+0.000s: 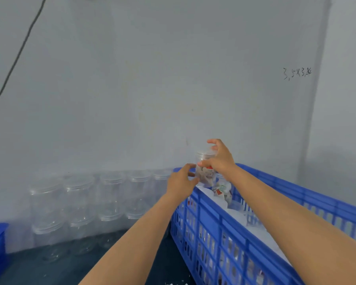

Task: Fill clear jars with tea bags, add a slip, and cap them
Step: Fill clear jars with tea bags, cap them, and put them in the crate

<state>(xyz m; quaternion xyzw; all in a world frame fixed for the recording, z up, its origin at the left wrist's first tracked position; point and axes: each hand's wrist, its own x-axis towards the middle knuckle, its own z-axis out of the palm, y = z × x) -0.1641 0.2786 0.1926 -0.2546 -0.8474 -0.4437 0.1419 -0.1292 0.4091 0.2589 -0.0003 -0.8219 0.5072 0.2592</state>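
Nearest us, the blue crate (224,223) runs away on the right. Over its far end we hold a filled jar (206,173): our left hand (180,185) curls round its lower body, and our right hand (220,157) has thumb and fingers clamped on what looks like the cap, though blur makes that uncertain. We judge this the capping or stowing step. We should steady the body, keep the jar upright, twist until snug, then set it beside the jars already in the crate. Empty jars (80,202) wait at left.
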